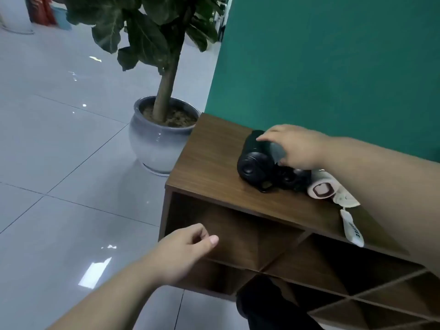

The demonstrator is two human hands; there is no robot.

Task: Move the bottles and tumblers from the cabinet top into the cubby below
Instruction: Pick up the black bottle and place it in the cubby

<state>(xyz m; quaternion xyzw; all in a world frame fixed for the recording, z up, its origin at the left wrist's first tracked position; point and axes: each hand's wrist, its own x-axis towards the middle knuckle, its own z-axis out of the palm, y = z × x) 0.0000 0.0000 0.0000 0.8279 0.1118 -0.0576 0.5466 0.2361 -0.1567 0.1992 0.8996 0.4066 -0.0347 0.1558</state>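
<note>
Black bottle (250,166) clasped by the right grip (295,146); left grip (183,248) loosely curled; white tag (352,231) writing blurred

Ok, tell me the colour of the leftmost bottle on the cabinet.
The bottle is black, seen in the head view.

Grey-white ceramic pot (157,144) on floor, holding thick-trunked plant (152,32) with large dark leaves. Teal wall (333,67) right of pot. Brown wooden cabinet (209,158) with diagonal cubbies just right of pot, against wall. Glossy pale grey tile floor (59,139) left of pot, bright light reflections. Red and blue containers (54,15) far behind pot, blurred.
</note>
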